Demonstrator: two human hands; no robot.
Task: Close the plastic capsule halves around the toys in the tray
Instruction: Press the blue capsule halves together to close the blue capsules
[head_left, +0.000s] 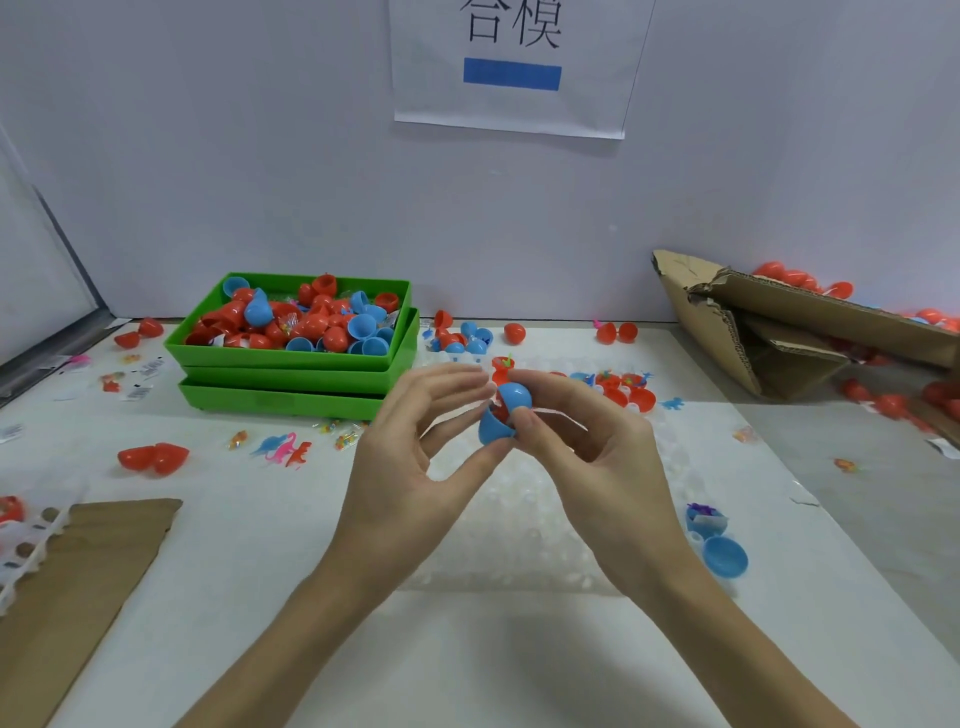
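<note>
Between both hands a blue capsule (503, 415) sits half closed: two smooth, glossy plastic domes hinged apart, with a red toy (502, 411) showing in the gap. The left hand (415, 441) pinches the lower dome with thumb and curled fingertips; the right hand (587, 441) grips the upper dome, thumb pressed on its edge. The toy's shape is mostly hidden by the shells. Beneath the hands lies a clear bumpy tray (519, 514), hard to make out against the white worktop (467, 665). Beyond the left hand, stacked green bins (291, 364) hold loose red and blue halves.
</note>
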